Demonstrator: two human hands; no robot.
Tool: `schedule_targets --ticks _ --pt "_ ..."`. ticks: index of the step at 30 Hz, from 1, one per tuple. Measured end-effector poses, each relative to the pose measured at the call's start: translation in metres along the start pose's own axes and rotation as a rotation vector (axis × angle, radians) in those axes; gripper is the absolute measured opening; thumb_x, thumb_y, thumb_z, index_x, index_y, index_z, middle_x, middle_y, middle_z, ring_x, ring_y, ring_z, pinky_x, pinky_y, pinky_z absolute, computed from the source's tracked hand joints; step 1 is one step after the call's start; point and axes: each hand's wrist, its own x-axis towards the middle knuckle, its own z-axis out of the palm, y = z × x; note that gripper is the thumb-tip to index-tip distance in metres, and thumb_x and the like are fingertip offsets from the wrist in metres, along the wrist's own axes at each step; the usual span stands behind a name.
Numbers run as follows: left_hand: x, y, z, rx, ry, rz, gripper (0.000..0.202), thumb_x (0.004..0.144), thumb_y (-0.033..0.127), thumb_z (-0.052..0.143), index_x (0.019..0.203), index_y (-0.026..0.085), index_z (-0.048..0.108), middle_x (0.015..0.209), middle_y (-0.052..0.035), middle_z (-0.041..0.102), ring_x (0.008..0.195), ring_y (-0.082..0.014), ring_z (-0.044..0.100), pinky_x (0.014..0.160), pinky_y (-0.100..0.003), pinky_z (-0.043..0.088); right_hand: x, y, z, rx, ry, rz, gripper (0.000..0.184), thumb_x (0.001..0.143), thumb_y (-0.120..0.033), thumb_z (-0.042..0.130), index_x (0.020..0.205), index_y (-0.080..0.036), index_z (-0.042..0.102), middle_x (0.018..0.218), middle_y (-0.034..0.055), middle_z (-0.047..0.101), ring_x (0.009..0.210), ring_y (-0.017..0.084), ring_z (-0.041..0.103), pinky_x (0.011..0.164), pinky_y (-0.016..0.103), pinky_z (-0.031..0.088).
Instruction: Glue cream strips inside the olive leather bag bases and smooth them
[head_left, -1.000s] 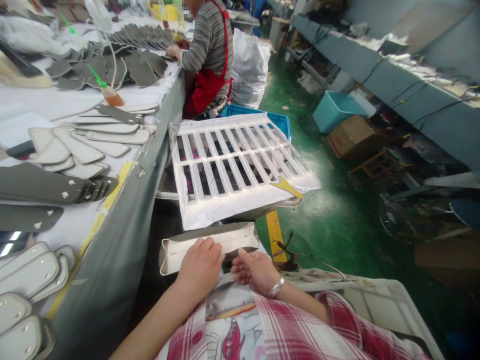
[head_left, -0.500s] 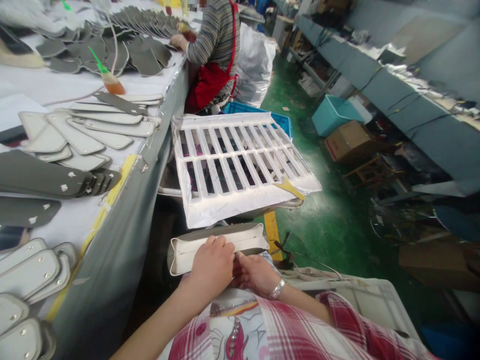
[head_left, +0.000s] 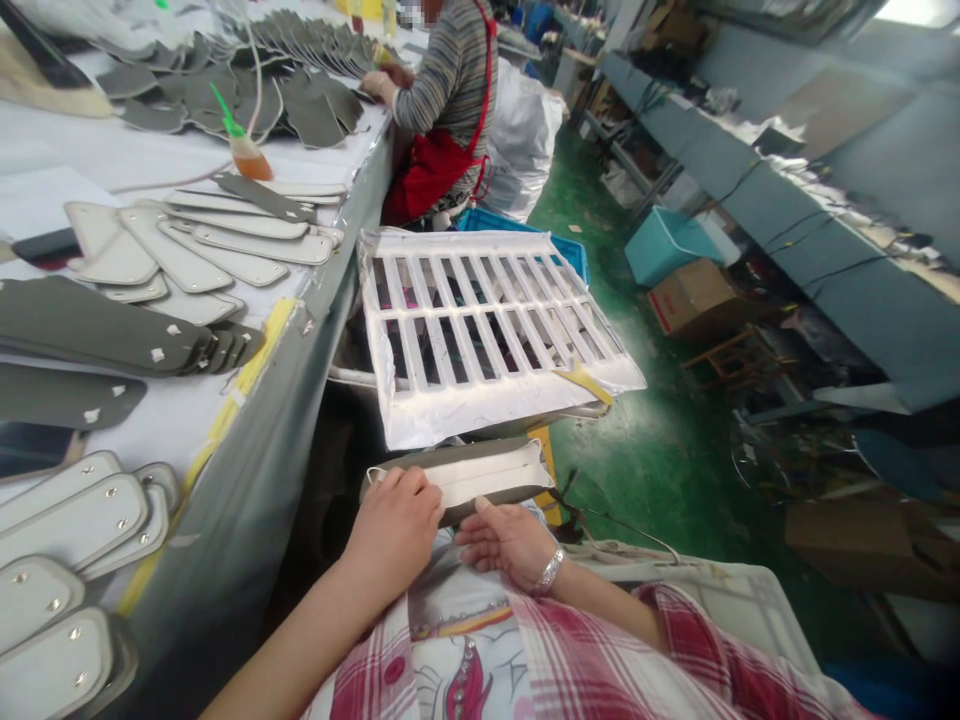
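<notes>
A long grey bag-like piece with a pale inside [head_left: 487, 478] lies across my lap, its folded ends at left and right. My left hand [head_left: 397, 525] is closed over its near left part, fingers bent across the pale inside. Close to its near edge, my right hand [head_left: 510, 542] has its thumb up by the rim and its fingers apart below, with nothing visible in them. A silver bracelet is on the right wrist. Whether the right thumb presses the piece, I cannot tell.
A white slatted rack [head_left: 495, 310] stands ahead with a yellow tool [head_left: 589, 383] on it. The table [head_left: 247, 470] at left holds white riveted strips [head_left: 82, 510], grey panels [head_left: 97, 320] and a glue bottle [head_left: 247, 155]. A co-worker [head_left: 450, 100] sits beyond.
My left hand has slid left along the piece, baring more of its pale inside. My right hand's fingers have spread apart. The piece has moved slightly right in view.
</notes>
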Motion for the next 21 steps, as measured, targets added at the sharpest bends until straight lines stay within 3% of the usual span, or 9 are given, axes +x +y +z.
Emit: schedule_targets --ticks 12,17,21 --pt "-0.003 0.003 0.0 0.03 -0.016 -0.024 0.019 0.083 0.022 0.043 0.072 0.018 0.058 0.081 -0.0064 0.054 0.082 -0.0214 0.047 0.072 -0.036 0.037 -0.003 0.005 0.026 -0.054 -0.086 0.031 0.043 0.091 -0.039 0.036 0.073 -0.007 0.058 0.067 0.0093 0.065 0.048 0.01 0.058 0.046 0.019 0.037" --pt "-0.027 -0.014 -0.002 -0.046 0.122 -0.11 0.007 0.078 0.024 0.053 0.079 0.019 0.057 0.097 -0.0065 0.055 0.093 -0.0227 0.047 0.077 -0.036 0.038 -0.004 0.006 0.035 -0.075 -0.081 0.03 0.043 0.09 -0.041 0.036 0.074 -0.007 0.058 0.071 0.0107 0.066 0.049 0.01 0.059 0.045 0.019 0.037" --pt "-0.049 -0.03 -0.002 -0.126 0.201 -0.133 0.011 0.08 0.025 0.052 0.072 0.022 0.059 0.116 -0.005 0.05 0.108 -0.0247 0.042 0.084 -0.04 0.037 -0.002 0.007 0.041 -0.092 -0.087 0.044 0.043 0.09 -0.041 0.037 0.076 -0.007 0.058 0.075 0.0112 0.067 0.049 0.01 0.059 0.045 0.019 0.038"
